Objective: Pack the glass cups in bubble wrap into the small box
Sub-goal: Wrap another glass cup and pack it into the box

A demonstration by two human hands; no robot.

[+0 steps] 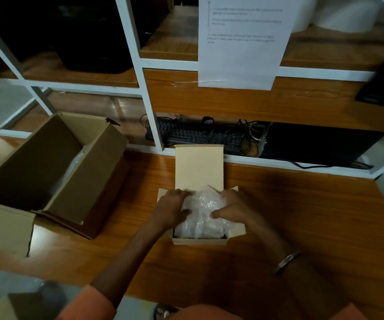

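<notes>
A wooden bench (301, 215) carries the small box (199, 168), lid up, and a large open carton (54, 167) at left.

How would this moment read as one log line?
step: packing | left hand, right hand: holding bubble-wrapped bundle | in small box | lid open

I see two bare forearms reaching in from the bottom of the frame. My left hand (171, 210) and right hand (234, 210) wear no gloves or rings. A short orange sleeve (89, 303) covers the left upper arm. A thin metallic bracelet (286, 262) circles the right wrist.
</notes>
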